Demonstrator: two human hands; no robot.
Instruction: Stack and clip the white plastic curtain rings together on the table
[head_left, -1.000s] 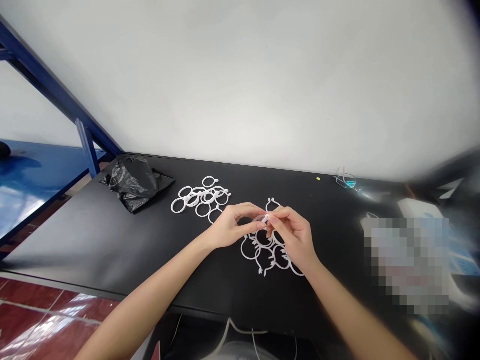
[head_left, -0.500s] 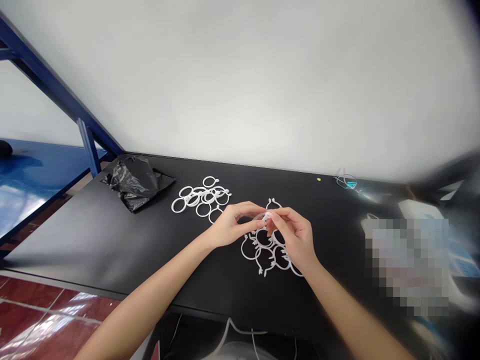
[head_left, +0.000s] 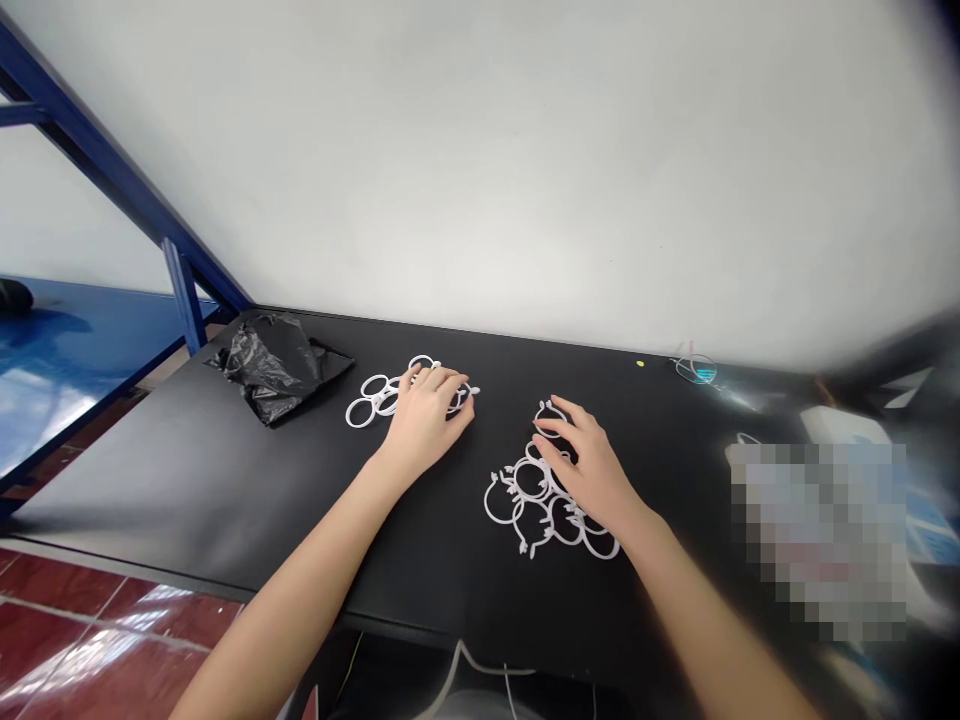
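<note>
My left hand (head_left: pixel 426 412) reaches over the left group of white plastic snap rings (head_left: pixel 361 413), its fingers curved downward and the thumb apart. Part of that group is hidden under the palm; the rings that show look closed. Over the upper edge of the right group of white rings (head_left: pixel 502 500) hovers my right hand (head_left: pixel 589 455), fingers spread and holding nothing. Several rings in this group are unclasped, with gaps at their small catches. A single open ring (head_left: pixel 551 420) lies just beyond the group, partly behind the right fingers.
A crumpled black plastic bag (head_left: pixel 274 365) lies at the back left of the black table (head_left: pixel 247 500). Eyeglasses (head_left: pixel 696 368) and a small yellow bit (head_left: pixel 640 363) are near the wall. A blurred, pixelated package (head_left: pixel 817 540) sits at right. Blue metal framing (head_left: pixel 184 290) stands at left.
Both hands held a ring together over the right group. They have parted: my left hand has moved left onto the other rings, and my right hand has let go.
</note>
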